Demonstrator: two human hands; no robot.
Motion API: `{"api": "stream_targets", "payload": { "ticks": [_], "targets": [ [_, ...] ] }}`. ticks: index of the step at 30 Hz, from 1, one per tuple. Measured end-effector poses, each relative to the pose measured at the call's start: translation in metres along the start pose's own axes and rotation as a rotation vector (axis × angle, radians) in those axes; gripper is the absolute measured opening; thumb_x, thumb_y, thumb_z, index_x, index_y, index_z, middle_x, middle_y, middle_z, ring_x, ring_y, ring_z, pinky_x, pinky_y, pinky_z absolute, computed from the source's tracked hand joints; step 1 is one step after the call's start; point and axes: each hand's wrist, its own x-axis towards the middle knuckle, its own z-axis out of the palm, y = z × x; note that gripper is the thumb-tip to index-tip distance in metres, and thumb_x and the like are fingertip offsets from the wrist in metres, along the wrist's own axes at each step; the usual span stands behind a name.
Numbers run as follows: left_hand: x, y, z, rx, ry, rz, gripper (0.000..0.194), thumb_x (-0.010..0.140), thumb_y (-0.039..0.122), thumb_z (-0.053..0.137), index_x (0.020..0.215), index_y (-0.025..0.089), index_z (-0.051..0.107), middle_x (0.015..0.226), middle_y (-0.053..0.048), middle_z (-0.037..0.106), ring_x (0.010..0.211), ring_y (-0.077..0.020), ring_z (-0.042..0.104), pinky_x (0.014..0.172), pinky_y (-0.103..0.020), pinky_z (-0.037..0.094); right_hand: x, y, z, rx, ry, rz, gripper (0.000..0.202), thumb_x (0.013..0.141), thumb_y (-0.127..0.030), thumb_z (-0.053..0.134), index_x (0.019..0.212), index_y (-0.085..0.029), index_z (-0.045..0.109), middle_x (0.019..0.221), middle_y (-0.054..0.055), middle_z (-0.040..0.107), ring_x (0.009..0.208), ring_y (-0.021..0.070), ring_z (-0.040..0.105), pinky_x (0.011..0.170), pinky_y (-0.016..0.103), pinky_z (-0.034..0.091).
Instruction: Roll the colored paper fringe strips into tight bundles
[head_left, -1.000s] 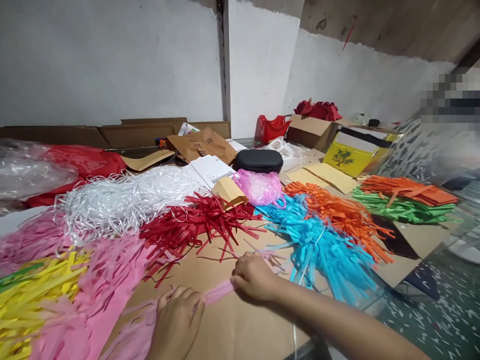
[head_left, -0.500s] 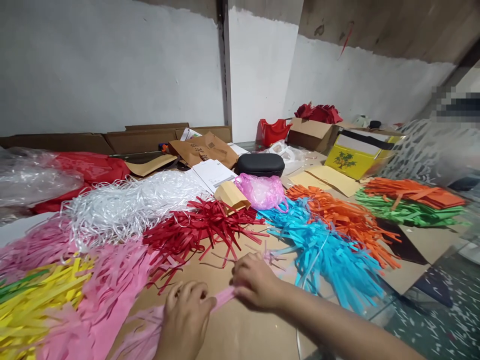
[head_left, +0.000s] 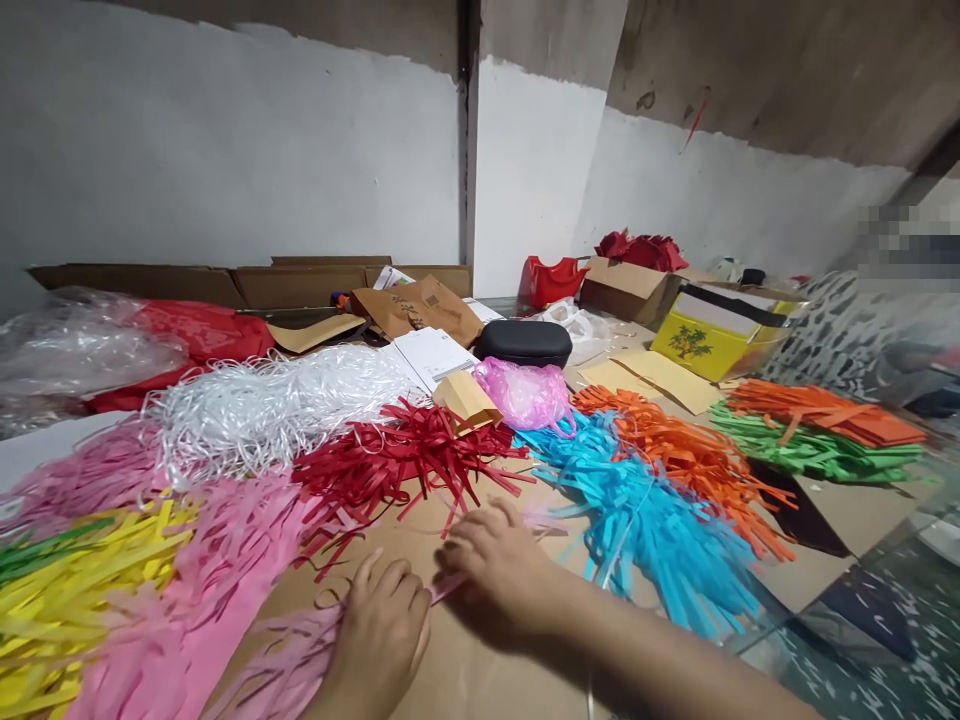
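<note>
Pink strip bundle (head_left: pixel 442 588) pinched btwn both hands.

My left hand (head_left: pixel 379 640) and right hand (head_left: pixel 499 570) pinch a pink fringe strip (head_left: pixel 300 655) flat on the cardboard-covered bench (head_left: pixel 465 670). Red fringe (head_left: pixel 405 455) at 12 o'clock, blue fringe (head_left: pixel 645 510) at 2, yellow fringe (head_left: pixel 67 600) at 9.

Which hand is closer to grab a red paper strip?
Probably the right hand: it lies just below the red paper strips, while the left hand sits lower, on the pink strip bundle.
</note>
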Motion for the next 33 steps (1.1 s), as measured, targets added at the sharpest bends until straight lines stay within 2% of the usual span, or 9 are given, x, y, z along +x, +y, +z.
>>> {"api": "stream_targets", "payload": {
  "ticks": [3, 5, 8, 11, 15, 20, 24, 30, 33],
  "targets": [
    [-0.009, 0.0, 0.003, 0.003, 0.011, 0.011, 0.024, 0.088, 0.011, 0.052, 0.077, 0.02, 0.071, 0.076, -0.003, 0.071, 0.092, -0.0246, 0.064, 0.109, -0.049, 0.028, -0.003, -0.008, 0.016, -0.002, -0.081, -0.044, 0.013, 0.099, -0.025, 0.057, 0.101, -0.018, 0.068, 0.096, 0.008, 0.073, 0.092, 0.0238, 0.056, 0.089, 0.045, 0.031],
    [-0.016, -0.004, 0.002, -0.016, -0.002, 0.018, 0.029, 0.089, 0.009, 0.047, 0.078, 0.021, 0.071, 0.076, -0.002, 0.071, 0.089, -0.0235, 0.064, 0.107, -0.049, 0.028, -0.009, -0.004, 0.025, 0.022, -0.098, 0.001, 0.018, 0.1, -0.021, 0.055, 0.089, -0.018, 0.069, 0.084, 0.006, 0.072, 0.082, 0.0208, 0.055, 0.08, 0.042, 0.03],
    [-0.023, -0.014, -0.001, -0.146, -0.099, -0.054, 0.028, 0.093, 0.012, 0.046, 0.089, 0.025, 0.07, 0.084, 0.002, 0.072, 0.087, -0.021, 0.064, 0.101, -0.047, 0.029, -0.019, 0.009, 0.029, 0.103, -0.071, 0.093, 0.013, 0.098, -0.029, 0.065, 0.089, -0.023, 0.072, 0.09, 0.001, 0.075, 0.088, 0.0198, 0.057, 0.08, 0.04, 0.028],
    [-0.026, -0.021, -0.002, -0.246, -0.193, -0.154, 0.021, 0.097, 0.021, 0.049, 0.092, 0.025, 0.069, 0.089, 0.002, 0.072, 0.088, -0.0207, 0.064, 0.094, -0.044, 0.03, -0.024, 0.018, 0.026, 0.189, -0.054, 0.207, 0.013, 0.087, -0.036, 0.079, 0.085, -0.024, 0.074, 0.09, -0.002, 0.076, 0.096, 0.0207, 0.058, 0.085, 0.039, 0.028],
    [-0.023, -0.019, -0.003, -0.261, -0.26, -0.227, 0.023, 0.097, 0.025, 0.047, 0.087, 0.024, 0.069, 0.086, 0.0, 0.07, 0.089, -0.0228, 0.062, 0.091, -0.044, 0.031, -0.02, 0.019, 0.023, 0.268, -0.075, 0.327, 0.011, 0.085, -0.03, 0.082, 0.08, -0.022, 0.076, 0.086, -0.002, 0.076, 0.091, 0.0184, 0.061, 0.082, 0.034, 0.031],
    [-0.011, -0.011, -0.01, -0.234, -0.346, -0.295, 0.029, 0.096, 0.024, 0.043, 0.08, 0.023, 0.067, 0.084, -0.001, 0.069, 0.088, -0.0248, 0.061, 0.088, -0.045, 0.031, -0.011, 0.016, 0.018, 0.292, -0.107, 0.432, 0.013, 0.079, -0.024, 0.08, 0.069, -0.02, 0.073, 0.079, -0.001, 0.073, 0.085, 0.0193, 0.059, 0.079, 0.034, 0.031],
    [-0.001, -0.01, -0.013, -0.186, -0.404, -0.314, 0.032, 0.093, 0.019, 0.041, 0.072, 0.021, 0.064, 0.079, -0.003, 0.068, 0.085, -0.0259, 0.062, 0.083, -0.044, 0.032, -0.007, 0.015, 0.019, 0.281, -0.13, 0.473, 0.014, 0.075, -0.022, 0.078, 0.064, -0.019, 0.07, 0.075, 0.0, 0.072, 0.084, 0.02, 0.058, 0.077, 0.034, 0.029],
    [0.005, -0.017, -0.014, -0.17, -0.446, -0.285, 0.029, 0.091, 0.015, 0.044, 0.071, 0.021, 0.065, 0.078, -0.002, 0.071, 0.085, -0.0248, 0.065, 0.082, -0.042, 0.033, -0.004, 0.016, 0.02, 0.264, -0.154, 0.471, 0.017, 0.076, -0.025, 0.078, 0.063, -0.019, 0.069, 0.075, 0.0, 0.072, 0.084, 0.0202, 0.057, 0.075, 0.034, 0.028],
    [0.006, -0.019, -0.015, -0.147, -0.418, -0.288, 0.027, 0.09, 0.015, 0.047, 0.071, 0.02, 0.065, 0.074, -0.003, 0.071, 0.079, -0.0248, 0.065, 0.078, -0.041, 0.034, -0.005, 0.016, 0.016, 0.247, -0.145, 0.442, 0.012, 0.079, -0.025, 0.078, 0.071, -0.019, 0.071, 0.079, 0.002, 0.073, 0.084, 0.0212, 0.057, 0.074, 0.034, 0.028]
  ]
}}
